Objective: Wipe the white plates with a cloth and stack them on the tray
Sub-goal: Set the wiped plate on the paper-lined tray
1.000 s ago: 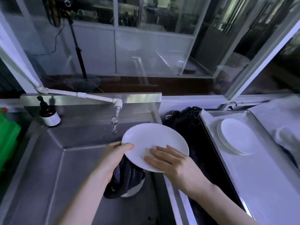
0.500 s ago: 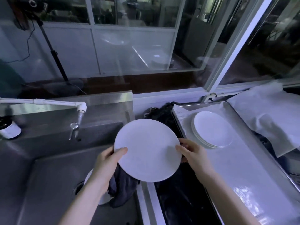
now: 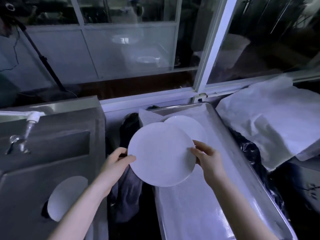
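A white plate, face up and slightly tilted, is held over the near left part of the tray, covering part of the stack of plates there. The left hand grasps its left rim, thumb on top. The right hand pinches the right rim, fingers underneath and hidden. A dark cloth hangs beneath the left hand; how it is gripped cannot be seen. Another plate lies in the sink, blurred.
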Motion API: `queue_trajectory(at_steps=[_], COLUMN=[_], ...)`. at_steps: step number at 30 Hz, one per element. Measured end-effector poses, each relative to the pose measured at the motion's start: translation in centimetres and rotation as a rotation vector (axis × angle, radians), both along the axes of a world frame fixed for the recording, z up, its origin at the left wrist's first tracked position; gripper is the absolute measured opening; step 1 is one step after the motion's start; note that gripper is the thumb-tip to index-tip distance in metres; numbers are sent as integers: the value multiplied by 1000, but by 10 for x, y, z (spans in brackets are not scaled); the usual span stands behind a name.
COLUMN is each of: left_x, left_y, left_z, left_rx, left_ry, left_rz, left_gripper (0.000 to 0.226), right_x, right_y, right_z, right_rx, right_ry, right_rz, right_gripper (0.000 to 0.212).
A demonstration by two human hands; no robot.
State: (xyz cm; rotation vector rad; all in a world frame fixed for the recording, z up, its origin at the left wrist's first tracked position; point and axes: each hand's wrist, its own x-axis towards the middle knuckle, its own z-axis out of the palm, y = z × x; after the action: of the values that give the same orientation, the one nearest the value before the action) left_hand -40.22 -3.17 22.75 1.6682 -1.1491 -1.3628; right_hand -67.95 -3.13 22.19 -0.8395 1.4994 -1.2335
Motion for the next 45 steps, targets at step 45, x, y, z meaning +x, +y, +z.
queue_trajectory(at_steps=[45], left_x=[-104], left_y=[-122], left_z=[-76], left_rx=[42], left_ry=[-311], left_rz=[-100], left_gripper=[55], right_x=[-96], right_y=[-121], right_z=[-83], right_rx=[165], right_ry=[604], right_rz=[5], right_gripper=[38])
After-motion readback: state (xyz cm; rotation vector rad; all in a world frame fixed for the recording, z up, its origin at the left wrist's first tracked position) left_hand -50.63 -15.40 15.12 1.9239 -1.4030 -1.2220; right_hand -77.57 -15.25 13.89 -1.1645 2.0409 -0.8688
